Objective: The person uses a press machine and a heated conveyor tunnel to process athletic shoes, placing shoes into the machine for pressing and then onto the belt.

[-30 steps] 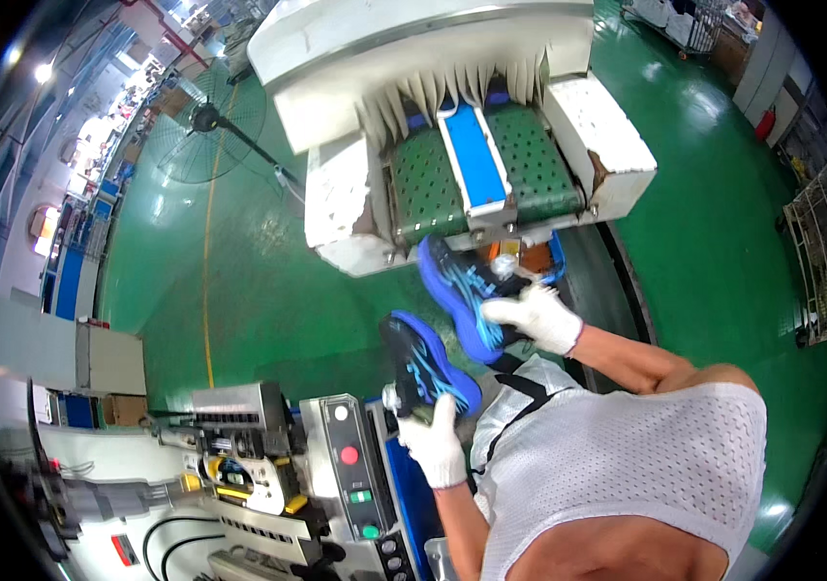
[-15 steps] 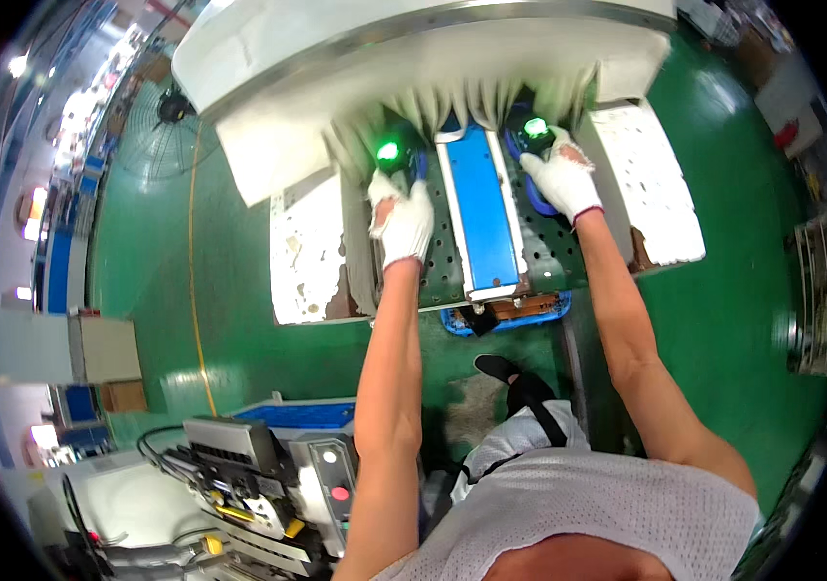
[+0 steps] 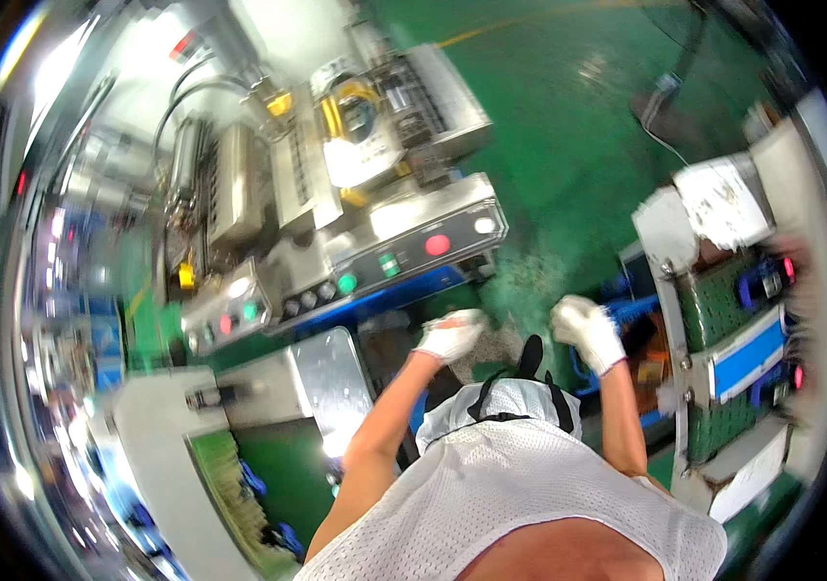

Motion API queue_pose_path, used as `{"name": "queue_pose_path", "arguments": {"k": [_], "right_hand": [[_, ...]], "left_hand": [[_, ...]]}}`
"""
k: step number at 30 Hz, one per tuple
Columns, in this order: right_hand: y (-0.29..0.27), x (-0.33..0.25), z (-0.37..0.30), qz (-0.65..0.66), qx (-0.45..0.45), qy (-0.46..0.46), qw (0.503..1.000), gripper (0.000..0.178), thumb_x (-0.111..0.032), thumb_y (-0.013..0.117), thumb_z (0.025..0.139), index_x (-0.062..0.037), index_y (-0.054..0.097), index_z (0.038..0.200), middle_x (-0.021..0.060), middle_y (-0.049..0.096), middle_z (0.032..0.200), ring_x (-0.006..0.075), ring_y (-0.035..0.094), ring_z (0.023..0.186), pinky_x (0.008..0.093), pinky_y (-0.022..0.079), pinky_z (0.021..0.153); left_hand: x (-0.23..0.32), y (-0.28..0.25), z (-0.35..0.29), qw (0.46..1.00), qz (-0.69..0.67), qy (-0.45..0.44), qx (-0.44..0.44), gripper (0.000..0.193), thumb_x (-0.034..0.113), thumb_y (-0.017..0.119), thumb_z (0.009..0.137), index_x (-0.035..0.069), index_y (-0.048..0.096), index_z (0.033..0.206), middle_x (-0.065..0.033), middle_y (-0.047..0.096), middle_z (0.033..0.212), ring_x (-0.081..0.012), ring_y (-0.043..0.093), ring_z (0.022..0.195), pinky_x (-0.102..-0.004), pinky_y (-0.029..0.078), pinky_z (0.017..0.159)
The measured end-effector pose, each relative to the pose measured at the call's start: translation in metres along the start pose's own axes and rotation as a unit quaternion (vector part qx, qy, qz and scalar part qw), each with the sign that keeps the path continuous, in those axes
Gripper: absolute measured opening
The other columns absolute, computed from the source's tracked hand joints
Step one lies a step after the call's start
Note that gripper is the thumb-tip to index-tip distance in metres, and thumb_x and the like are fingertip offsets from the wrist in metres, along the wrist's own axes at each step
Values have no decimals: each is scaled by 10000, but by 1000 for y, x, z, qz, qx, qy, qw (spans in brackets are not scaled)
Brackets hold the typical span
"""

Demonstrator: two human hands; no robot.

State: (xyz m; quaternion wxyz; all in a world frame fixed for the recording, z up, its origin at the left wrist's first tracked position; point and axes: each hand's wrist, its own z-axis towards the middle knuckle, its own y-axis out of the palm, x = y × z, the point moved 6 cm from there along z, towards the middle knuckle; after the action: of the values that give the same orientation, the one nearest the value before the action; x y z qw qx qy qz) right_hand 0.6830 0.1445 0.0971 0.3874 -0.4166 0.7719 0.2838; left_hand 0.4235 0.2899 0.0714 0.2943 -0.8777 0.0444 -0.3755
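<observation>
Your grip is looking empty on both sides, though I cannot tell how far the fingers are closing: your left hand point(image 3: 451, 335) is hovering mid-frame below the button panel point(image 3: 413, 256), your right hand point(image 3: 588, 332) just beside a blue crate point(image 3: 634, 308). At the frame's right, two blue-soled shoes point(image 3: 770, 284) are resting on green belts point(image 3: 719, 308), a blue divider point(image 3: 750, 364) probably keeping them in separate lanes. The crate is holding orange-brown items point(image 3: 654, 368), too unclear to identify.

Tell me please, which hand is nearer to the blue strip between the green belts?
Right. The right hand is left of the blue strip in view; the left hand is farther left.
</observation>
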Motion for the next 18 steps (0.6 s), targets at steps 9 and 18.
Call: {"name": "queue_pose_path", "arguments": {"k": [9,18], "right_hand": [[237,42,43,-488,-238,-121,831,557,-309,722,929,31,625,1360,161,736,1185,216,718,993,344,569,828],[324,102,29,-614,-259,55,743,511,-226,745,941,-23,590,1383,117,698,1152,212,708,902,371,603,726]], "left_hand": [[-372,86,-521,519,-117,-597,601,451,400,581,1012,71,622,1318,-179,692,1258,-373,659,1171,-508,513,990],[-428,315,-578,374,-266,-645,610,556,145,656,945,94,484,1471,-214,480,1496,-403,510,1365,-606,429,1079]]}}
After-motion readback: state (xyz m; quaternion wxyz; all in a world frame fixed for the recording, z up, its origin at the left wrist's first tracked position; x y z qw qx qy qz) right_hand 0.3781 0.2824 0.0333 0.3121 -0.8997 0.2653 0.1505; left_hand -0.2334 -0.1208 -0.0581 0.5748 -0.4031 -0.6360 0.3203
